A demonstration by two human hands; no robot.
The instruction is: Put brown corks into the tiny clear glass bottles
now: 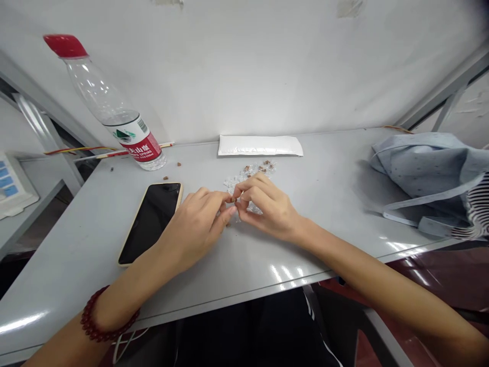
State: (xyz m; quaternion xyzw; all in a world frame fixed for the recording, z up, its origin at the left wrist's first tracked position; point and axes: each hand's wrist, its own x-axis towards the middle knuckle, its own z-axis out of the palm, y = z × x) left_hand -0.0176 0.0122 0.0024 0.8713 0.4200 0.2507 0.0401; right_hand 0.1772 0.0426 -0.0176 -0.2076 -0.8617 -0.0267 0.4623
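Both hands meet over the grey table (229,275), fingertips together around a tiny brown piece (233,200). My left hand (198,221), with a dark red bead bracelet on its wrist, pinches that piece from the left. From the right, my right hand (269,206) pinches it with thumb and fingers. Just behind the hands lies a small pile of clear plastic bits (233,182), partly hidden by the fingers. Several small brown-and-clear pieces (263,168) sit at the back of this pile. Another brown bit shows under my left thumb.
A black phone (155,216) in a pale case lies left of my left hand. Behind it stands a water bottle (141,148) with a red cap. A white packet (260,146) lies by the wall. A light blue cloth bag (424,168) is on the right.
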